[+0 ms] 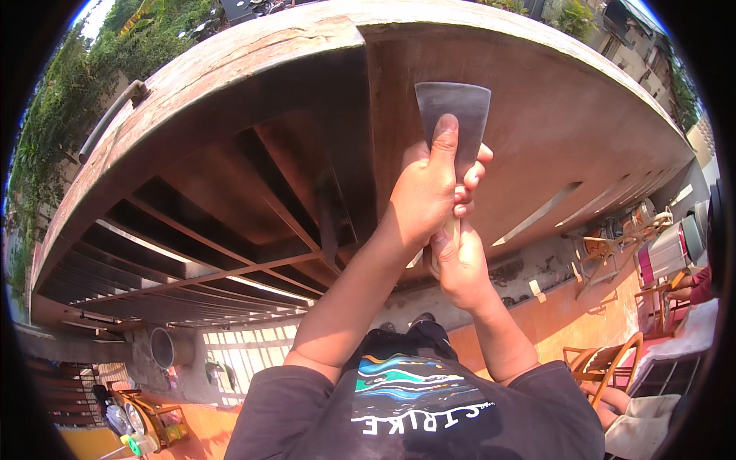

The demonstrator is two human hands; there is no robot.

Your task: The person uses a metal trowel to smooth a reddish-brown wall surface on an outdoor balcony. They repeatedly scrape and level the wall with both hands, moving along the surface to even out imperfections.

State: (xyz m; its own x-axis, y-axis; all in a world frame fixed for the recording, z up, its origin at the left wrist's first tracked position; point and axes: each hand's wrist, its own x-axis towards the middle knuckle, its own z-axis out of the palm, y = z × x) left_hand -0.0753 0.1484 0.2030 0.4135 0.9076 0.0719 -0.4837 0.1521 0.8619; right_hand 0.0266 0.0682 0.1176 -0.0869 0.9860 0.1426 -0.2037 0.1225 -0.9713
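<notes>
A wide-bladed scraper [463, 106] points away from me, its flat grey metal blade flaring toward a broad far edge. My left hand [431, 178] is closed round the neck of the scraper, thumb stretched up along the blade. Just below it, my right hand [462, 267] grips the pale handle. Both hands mostly cover the handle. Behind the blade stands a brown gate panel [537, 130]; whether the blade touches it I cannot tell.
Dark slatted bars [199, 230] make up the gate's left part, with a curved handle [111, 123] at its edge. To the right are wooden chairs [613, 364] and a seated person [617, 402]. A round bucket-like container [170, 349] stands lower left, above an orange floor [529, 326].
</notes>
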